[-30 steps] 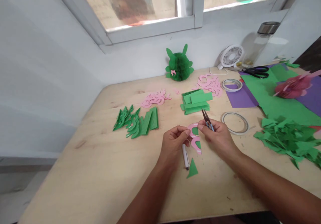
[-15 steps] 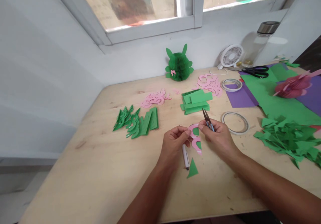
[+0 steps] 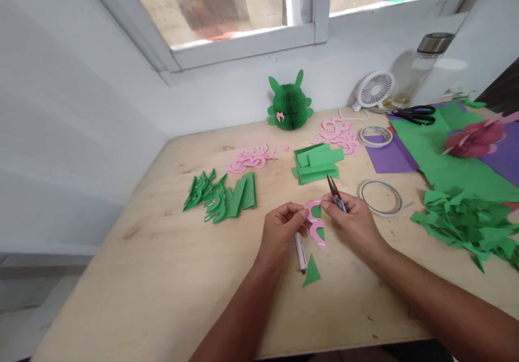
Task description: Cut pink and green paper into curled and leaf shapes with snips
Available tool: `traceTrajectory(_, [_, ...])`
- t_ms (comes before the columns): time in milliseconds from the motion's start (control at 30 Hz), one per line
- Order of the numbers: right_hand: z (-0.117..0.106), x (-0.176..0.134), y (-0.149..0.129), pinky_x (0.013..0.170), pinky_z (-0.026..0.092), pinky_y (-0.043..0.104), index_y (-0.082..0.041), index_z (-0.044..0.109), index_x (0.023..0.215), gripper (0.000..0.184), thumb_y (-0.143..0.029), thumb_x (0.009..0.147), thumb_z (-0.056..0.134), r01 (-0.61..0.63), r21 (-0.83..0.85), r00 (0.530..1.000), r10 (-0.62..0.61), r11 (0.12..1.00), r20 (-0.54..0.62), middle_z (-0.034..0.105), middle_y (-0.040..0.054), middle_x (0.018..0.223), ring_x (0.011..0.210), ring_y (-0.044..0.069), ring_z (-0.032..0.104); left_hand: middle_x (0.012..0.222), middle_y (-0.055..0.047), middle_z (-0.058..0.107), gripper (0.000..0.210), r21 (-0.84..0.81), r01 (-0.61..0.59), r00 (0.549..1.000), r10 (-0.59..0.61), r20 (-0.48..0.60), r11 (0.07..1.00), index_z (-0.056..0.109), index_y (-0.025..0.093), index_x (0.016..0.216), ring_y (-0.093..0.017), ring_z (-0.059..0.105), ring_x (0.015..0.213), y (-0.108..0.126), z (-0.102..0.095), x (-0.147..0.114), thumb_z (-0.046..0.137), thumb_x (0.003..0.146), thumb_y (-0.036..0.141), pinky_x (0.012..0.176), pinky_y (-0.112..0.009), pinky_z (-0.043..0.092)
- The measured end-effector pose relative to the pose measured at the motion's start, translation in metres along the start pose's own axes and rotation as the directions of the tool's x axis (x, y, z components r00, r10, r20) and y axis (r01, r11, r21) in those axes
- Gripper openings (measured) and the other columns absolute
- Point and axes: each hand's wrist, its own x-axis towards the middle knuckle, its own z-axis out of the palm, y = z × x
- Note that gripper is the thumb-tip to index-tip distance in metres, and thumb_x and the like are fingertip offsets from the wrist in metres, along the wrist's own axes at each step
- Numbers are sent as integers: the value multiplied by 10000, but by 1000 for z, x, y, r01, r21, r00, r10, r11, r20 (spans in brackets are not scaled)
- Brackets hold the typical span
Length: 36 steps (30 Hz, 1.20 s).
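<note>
My left hand [image 3: 286,227] pinches the left edge of a pink paper cutout [image 3: 317,233] with two rounded arches; green paper shows inside them. Blue-handled scissors [image 3: 335,192] rest in my right hand [image 3: 352,217], blades pointing up and away. The thumb and a finger of that hand also touch the cutout's upper right end. Below the left hand a white pen [image 3: 300,254] lies on the table, partly covered by the fingers. Beside it is a triangular green paper scrap [image 3: 312,272].
Green strips [image 3: 318,163], pink cutouts [image 3: 252,159] and folded green pieces [image 3: 221,197] lie ahead. A green honeycomb paper figure [image 3: 289,105] stands by the wall. To the right are a tape roll [image 3: 360,200], green scraps [image 3: 466,221], black scissors [image 3: 419,115], a fan [image 3: 373,89] and a bottle [image 3: 421,70].
</note>
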Motion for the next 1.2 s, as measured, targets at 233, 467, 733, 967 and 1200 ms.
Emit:
traceTrajectory(233, [0, -1, 0, 430, 187, 223, -160, 586, 687, 223, -375, 724, 630, -6, 6, 1000, 6, 1000, 5, 335, -73, 494, 452, 75, 258, 579, -18, 636, 174, -1, -14, 1000, 14, 7, 1000, 652, 133, 690, -85, 528, 491, -1, -1, 0, 718, 673, 293, 509, -206, 400])
traceTrajectory(467, [0, 1, 2, 431, 195, 226, -161, 589, 685, 225, -380, 719, 630, 6, -9, 1000, -6, 1000, -4, 347, -71, 493, 448, 76, 263, 579, -21, 637, 179, -3, -14, 1000, 14, 9, 1000, 655, 132, 688, -89, 531, 489, -1, 0, 0, 722, 665, 296, 504, -211, 407])
traceTrajectory(733, [1, 1, 3, 427, 198, 228, -165, 585, 671, 213, -370, 708, 633, -1, -27, 1000, 1, 1000, -29, 342, -75, 477, 439, 79, 264, 576, -19, 635, 166, -9, -6, 1000, 6, 16, 1000, 648, 131, 673, -88, 533, 491, 1, 0, 0, 722, 658, 278, 504, -211, 414])
traceTrajectory(967, [1, 2, 5, 420, 200, 227, -164, 583, 659, 195, -344, 715, 630, 21, -21, 998, -22, 1000, -53, 353, -75, 478, 433, 75, 270, 577, -17, 636, 158, -36, -1, 1000, 1, 3, 999, 646, 134, 678, -92, 541, 497, 5, 4, -3, 728, 643, 264, 475, -204, 406])
traceTrajectory(1200, [1, 2, 4, 423, 188, 226, -162, 579, 666, 188, -333, 722, 633, 15, -10, 999, -15, 1000, -51, 343, -77, 485, 446, 74, 266, 583, -23, 645, 127, 14, 5, 1000, -5, 4, 1000, 640, 137, 667, -91, 533, 478, 6, 4, -4, 711, 656, 242, 477, -215, 404])
